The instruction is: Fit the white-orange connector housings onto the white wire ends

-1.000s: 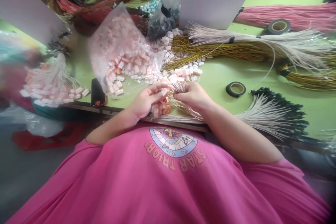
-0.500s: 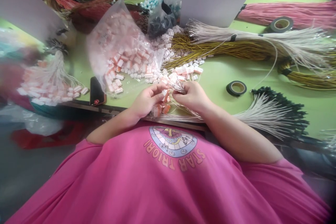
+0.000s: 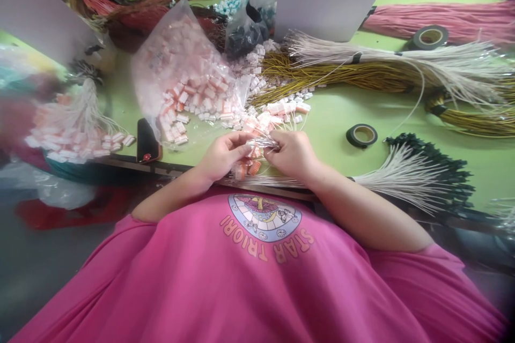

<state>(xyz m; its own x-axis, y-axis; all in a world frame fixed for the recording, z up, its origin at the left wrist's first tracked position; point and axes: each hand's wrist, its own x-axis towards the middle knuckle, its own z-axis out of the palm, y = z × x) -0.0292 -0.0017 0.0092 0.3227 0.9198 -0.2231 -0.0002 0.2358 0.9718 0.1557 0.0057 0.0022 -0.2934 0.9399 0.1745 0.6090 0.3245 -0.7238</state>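
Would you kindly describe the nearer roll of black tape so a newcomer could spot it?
On the green table, look right of the right hand, beyond the fanned white wires. There lies the tape roll, a black ring with a tan core, nearer the person than the similar roll beside the pink wires.

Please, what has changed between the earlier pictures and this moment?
The right hand has moved slightly nearer the pink shirt, and the silvery wire ends it holds now point more toward the left hand. Whether that hand let go of anything is unclear. The bag of connectors and nearer tape roll stayed in place.
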